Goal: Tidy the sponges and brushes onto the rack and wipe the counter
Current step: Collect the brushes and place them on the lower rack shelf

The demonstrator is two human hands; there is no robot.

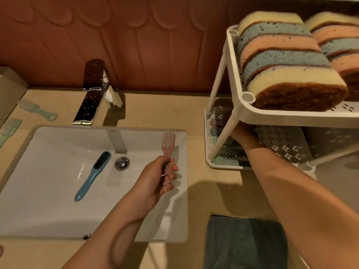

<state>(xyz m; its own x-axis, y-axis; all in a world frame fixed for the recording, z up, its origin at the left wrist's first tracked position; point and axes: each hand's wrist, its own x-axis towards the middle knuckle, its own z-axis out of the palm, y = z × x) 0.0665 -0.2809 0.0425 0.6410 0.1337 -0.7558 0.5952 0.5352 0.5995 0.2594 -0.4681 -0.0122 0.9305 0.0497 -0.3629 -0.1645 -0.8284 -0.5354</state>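
My left hand [158,176] grips the handle of a pink brush [168,144] over the right edge of the white sink [48,210], bristle end pointing away. My right hand [242,135] reaches into the lower shelf of the white rack [236,113]; the upper shelf hides its fingers. Several brushes [219,127] lie on that lower shelf. Rows of yellow, blue and orange sponges [281,61] stand on the upper shelf. A blue brush [93,174] lies in the sink basin. Two pale green brushes [37,110] [8,129] lie on the counter at the far left.
A chrome faucet [97,90] stands behind the sink. A dark grey cloth [244,243] lies on the beige counter [204,191] at the front, below the rack. A brown tiled wall runs along the back.
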